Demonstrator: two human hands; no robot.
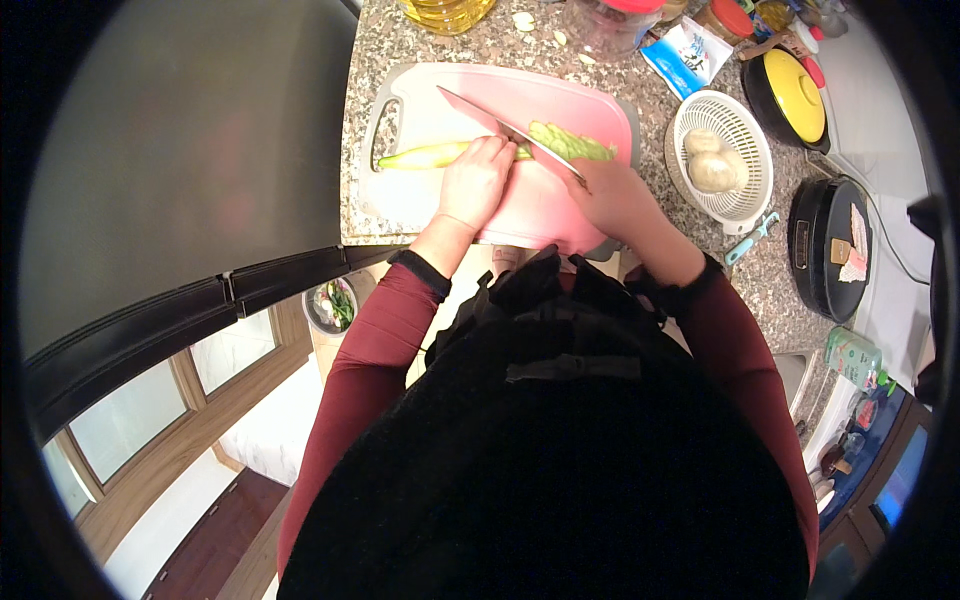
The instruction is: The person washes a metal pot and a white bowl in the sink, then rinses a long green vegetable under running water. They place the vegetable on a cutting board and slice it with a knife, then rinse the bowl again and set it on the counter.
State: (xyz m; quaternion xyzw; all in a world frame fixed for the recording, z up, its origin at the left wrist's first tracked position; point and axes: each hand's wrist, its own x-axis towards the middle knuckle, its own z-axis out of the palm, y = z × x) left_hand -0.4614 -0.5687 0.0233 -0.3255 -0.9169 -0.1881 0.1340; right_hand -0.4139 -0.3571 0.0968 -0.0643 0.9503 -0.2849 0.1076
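A pink cutting board (420, 202) with a grey rim lies on the granite counter in front of me. Across it stretches a long pale-green vegetable (416, 157), its kind unclear. My left hand (478, 176) presses down on the vegetable near its cut end, fingers bent. In my right hand (616, 196) is a kitchen knife (469, 106), its handle hidden by the grip. The blade slants over the board, just right of my left fingertips. Thin green slices (564, 139) lie in an overlapping row to the right of the blade, partly behind it.
Right of the board stands a white colander (763, 161) holding peeled potatoes (711, 171), with a light-blue peeler (752, 238) nearby. A yellow-lidded pot (795, 94) and a black round appliance (825, 262) line the wall. Peeled garlic cloves (523, 21) and an oil bottle (448, 13) are beyond the board.
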